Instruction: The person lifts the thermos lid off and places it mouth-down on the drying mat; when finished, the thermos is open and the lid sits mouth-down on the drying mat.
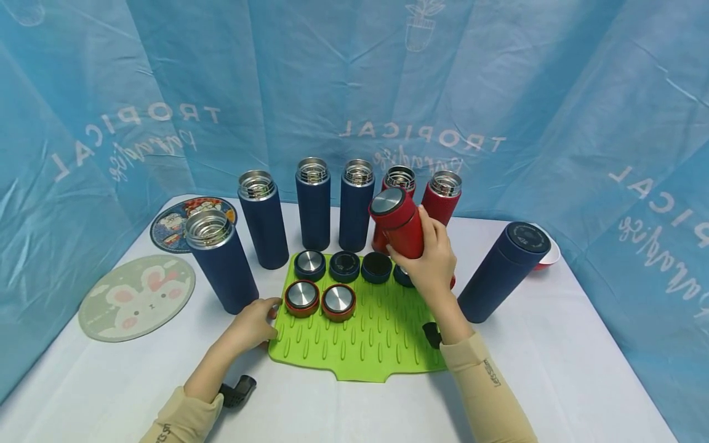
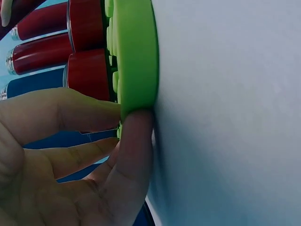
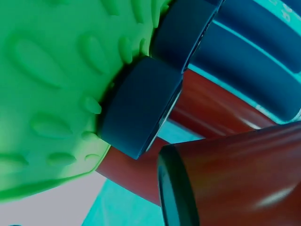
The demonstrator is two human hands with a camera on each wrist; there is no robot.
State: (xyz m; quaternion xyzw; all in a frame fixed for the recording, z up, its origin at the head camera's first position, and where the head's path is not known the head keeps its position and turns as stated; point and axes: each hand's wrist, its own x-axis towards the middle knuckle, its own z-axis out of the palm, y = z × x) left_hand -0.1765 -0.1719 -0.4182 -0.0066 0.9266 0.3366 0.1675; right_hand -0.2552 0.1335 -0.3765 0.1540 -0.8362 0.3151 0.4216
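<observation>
My right hand (image 1: 431,261) grips a red thermos (image 1: 407,231) above the back of a green mat (image 1: 382,332). The thermos is tilted, its steel-topped lid towards the upper left; in the right wrist view its dark-rimmed end shows. At the mat's left edge, my left hand (image 1: 253,323) pinches the rim between thumb and finger, seen close up in the left wrist view. On the mat lie navy lids, including one with a steel top (image 1: 309,265), and two red lids, the left one (image 1: 301,298) near my left fingers. Part of the back row is hidden behind my right hand.
Open navy thermoses (image 1: 263,224) and open red ones (image 1: 441,200) stand behind the mat. A capped navy thermos (image 1: 501,274) stands right, a bowl (image 1: 548,255) partly behind it. Left lie a rabbit placemat (image 1: 138,298) and a patterned round mat (image 1: 166,231). Blue curtains enclose the table.
</observation>
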